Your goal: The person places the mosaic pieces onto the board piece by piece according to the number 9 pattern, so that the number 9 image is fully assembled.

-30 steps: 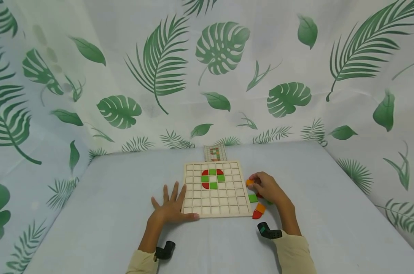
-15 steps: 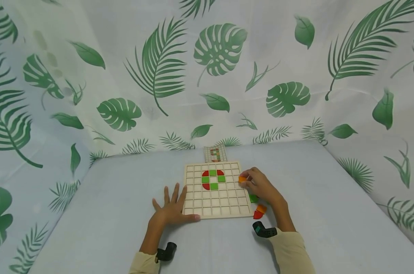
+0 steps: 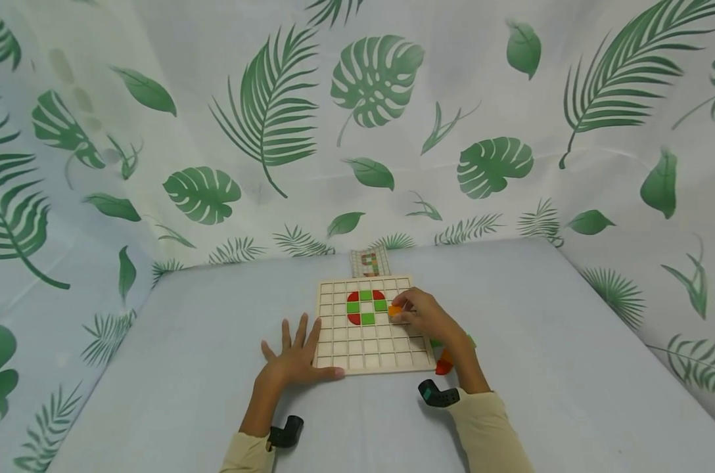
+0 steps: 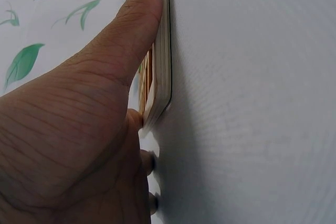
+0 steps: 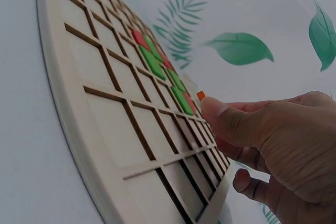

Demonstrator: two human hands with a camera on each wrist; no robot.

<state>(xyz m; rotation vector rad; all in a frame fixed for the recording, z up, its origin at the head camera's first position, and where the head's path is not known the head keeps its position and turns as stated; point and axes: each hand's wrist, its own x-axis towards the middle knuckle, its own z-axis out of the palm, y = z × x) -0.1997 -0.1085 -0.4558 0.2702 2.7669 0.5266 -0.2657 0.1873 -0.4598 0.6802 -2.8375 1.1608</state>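
A wooden grid board (image 3: 348, 345) lies on the table, its cells holding a ring of green tiles (image 3: 367, 318) and red rounded tiles (image 3: 354, 319). My right hand (image 3: 427, 316) is over the board's right half and pinches an orange tile (image 3: 395, 310) between thumb and fingers, just right of the ring. The right wrist view shows a corner of that orange tile (image 5: 201, 95) poking past the thumb. With fingers spread, my left hand (image 3: 295, 361) rests at the board's left front corner, the thumb (image 4: 142, 9) lying along the board's front edge.
Loose tiles lie right of the board, partly hidden under my right forearm; a red tile (image 3: 443, 366) shows at the front corner. Behind the board stands a small pattern card (image 3: 370, 263). A leaf-printed curtain (image 3: 310, 217) hangs behind the table.
My right hand has carried the orange tile leftward from beside the board to over the cells next to the ring. My left hand has stayed in place.
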